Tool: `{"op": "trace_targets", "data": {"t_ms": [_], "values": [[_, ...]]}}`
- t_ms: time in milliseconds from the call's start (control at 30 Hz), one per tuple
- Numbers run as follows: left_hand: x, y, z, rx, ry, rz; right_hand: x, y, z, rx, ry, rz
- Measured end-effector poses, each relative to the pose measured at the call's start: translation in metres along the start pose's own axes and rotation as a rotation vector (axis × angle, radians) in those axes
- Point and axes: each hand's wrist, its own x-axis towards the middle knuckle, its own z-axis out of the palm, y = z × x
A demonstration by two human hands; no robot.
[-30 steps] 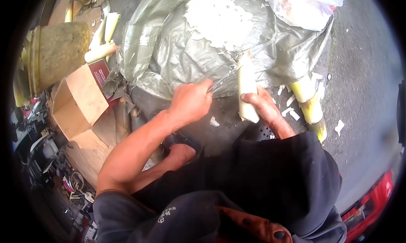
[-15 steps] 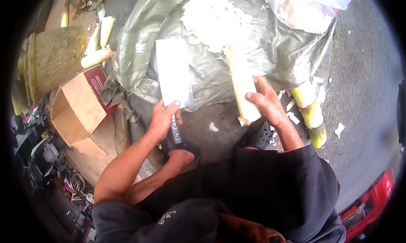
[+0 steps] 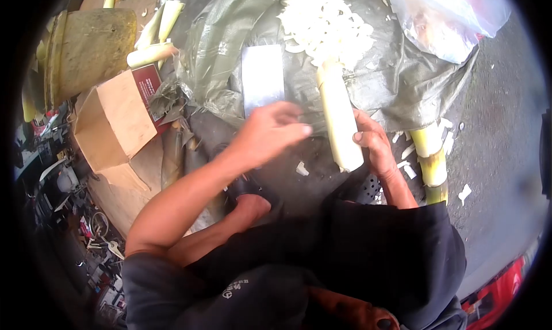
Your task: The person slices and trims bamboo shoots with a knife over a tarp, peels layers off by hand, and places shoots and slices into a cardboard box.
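Observation:
My left hand (image 3: 273, 130) is off the cleaver (image 3: 263, 77), its fingers apart and reaching toward the peeled bamboo shoot (image 3: 340, 120). The cleaver's broad, bright blade lies on the woven sack (image 3: 397, 91); my hand and forearm hide its handle. My right hand (image 3: 374, 143) grips the lower right side of the pale shoot, thumb in front and fingers partly hidden. The shoot's far end meets a heap of white slices (image 3: 328, 25) on the sack.
To the left stand an open cardboard box (image 3: 118, 120) and a stained yellowish bucket (image 3: 92, 48), with peeled shoots (image 3: 150, 54) beside it. A plastic bag (image 3: 443, 19) lies at the upper right. More shoot pieces (image 3: 430, 157) and scraps rest on the ground at right.
My left hand has let go of the cleaver and moved right toward the shoot. The cleaver now rests on the sack. My right hand stays on the shoot. The camera view has shifted.

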Motion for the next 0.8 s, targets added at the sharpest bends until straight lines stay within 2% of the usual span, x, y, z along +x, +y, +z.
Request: {"op": "trace_targets", "data": {"t_ms": [100,200,233,333,433,533,700,800], "values": [[0.025,0.005,0.027,-0.16,-0.027,0.012,0.002,-0.004,0.0,-0.077,-0.028,-0.034],[0.03,0.009,0.04,-0.185,0.027,0.019,-0.007,-0.003,0.019,-0.251,0.094,-0.1],[0.031,0.008,0.043,-0.16,0.031,0.018,-0.005,-0.003,0.026,-0.075,0.15,-0.089],[0.035,0.002,0.046,-0.09,0.058,0.022,0.003,-0.012,0.029,-0.37,0.117,-0.198],[0.04,0.0,0.046,-0.059,0.06,0.05,0.0,-0.011,0.029,-0.504,0.168,-0.291],[0.04,-0.007,0.049,-0.076,0.045,0.046,-0.004,-0.016,0.031,-0.22,0.105,-0.158],[0.047,-0.009,0.057,-0.026,0.028,0.0,-0.009,0.005,0.03,-0.172,0.197,-0.165],[0.049,-0.007,0.06,0.01,0.058,0.068,-0.008,-0.006,0.029,-0.229,0.209,-0.118]]}}
